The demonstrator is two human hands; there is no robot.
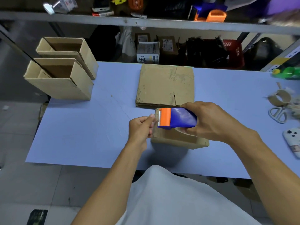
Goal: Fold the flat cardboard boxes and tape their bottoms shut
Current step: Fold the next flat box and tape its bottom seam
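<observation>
A folded cardboard box (180, 140) stands on the blue table (84, 130) in front of me. My right hand (211, 120) grips a blue and orange tape dispenser (177, 118) just above the box top. My left hand (141, 129) has its fingers curled and pinches the tape end at the dispenser's orange blade, by the box's left edge. A stack of flat cardboard boxes (165, 86) lies behind it. Two folded boxes (60, 78) (68, 51), open at the top, stand at the table's far left corner.
At the right edge lie an empty tape core (278, 98), scissors (277, 114), a white phone (293, 142) and a green bottle (287, 73). Behind the table, shelves hold boxes, a red basket (233, 51) and assorted clutter.
</observation>
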